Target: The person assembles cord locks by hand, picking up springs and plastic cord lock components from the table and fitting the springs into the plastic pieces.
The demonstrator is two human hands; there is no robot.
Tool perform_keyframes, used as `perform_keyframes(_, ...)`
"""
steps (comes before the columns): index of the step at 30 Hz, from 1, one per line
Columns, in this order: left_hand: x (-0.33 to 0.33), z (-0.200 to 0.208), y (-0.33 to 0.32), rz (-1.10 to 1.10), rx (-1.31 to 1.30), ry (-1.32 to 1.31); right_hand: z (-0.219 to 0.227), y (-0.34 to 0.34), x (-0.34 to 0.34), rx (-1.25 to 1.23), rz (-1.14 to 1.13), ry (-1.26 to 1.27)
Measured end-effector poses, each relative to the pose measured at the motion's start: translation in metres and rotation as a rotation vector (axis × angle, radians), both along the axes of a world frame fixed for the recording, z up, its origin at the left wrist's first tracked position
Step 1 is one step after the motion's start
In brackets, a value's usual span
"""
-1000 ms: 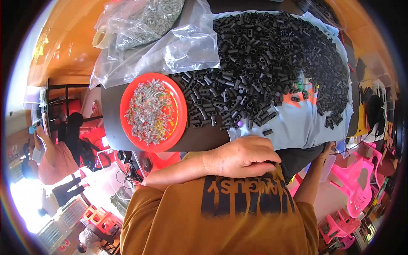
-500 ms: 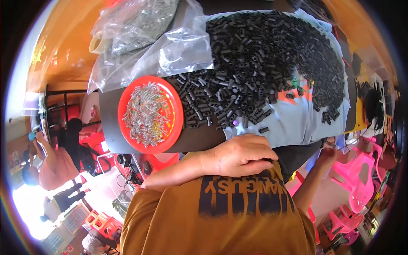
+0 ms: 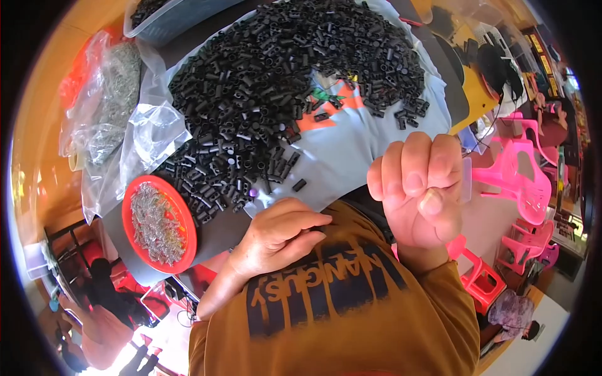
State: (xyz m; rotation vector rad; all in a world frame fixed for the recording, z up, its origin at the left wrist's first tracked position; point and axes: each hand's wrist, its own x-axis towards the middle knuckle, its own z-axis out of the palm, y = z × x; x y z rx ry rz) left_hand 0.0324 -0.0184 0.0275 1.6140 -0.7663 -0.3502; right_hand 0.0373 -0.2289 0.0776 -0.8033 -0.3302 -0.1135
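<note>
My left hand is near the table's front edge, its fingers curled and closed in front of my brown shirt. What it holds, if anything, is hidden. My right hand is raised to the right of the pale blue cloth, fingers bent in and thumb against them. Anything inside this hand cannot be made out. A big pile of small black tubular plastic parts covers much of the cloth. One loose black part lies apart, ahead of my left hand. To the left, a red plate holds many small metal springs.
A clear plastic bag of more springs lies at the table's left. At the far edge stands a grey bin with black parts. Pink plastic chairs and a red stool are on the floor to the right.
The view has shifted and turned. My right hand has come up from low beside my body into plain view with its fingers curled. My left hand stays near the table edge, closed.
</note>
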Motion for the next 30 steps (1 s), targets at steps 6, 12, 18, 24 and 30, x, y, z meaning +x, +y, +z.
perform_keyframes(6,-0.003,-0.001,-0.001,0.019,-0.002,-0.019,-0.006,0.009,-0.005,0.011,0.078,0.086)
perform_keyframes(12,-0.001,-0.005,0.000,0.008,-0.037,-0.047,-0.012,0.019,-0.007,0.045,0.096,0.165)
perform_keyframes(18,-0.001,-0.010,0.000,0.014,-0.092,-0.117,-0.015,0.024,-0.012,0.032,0.138,0.212)
perform_keyframes(24,-0.004,-0.008,0.000,0.043,-0.081,-0.166,-0.010,0.037,-0.016,-0.009,0.112,0.235)
perform_keyframes(30,-0.006,-0.009,0.000,0.052,-0.090,-0.172,-0.012,0.042,-0.020,0.004,0.128,0.238)
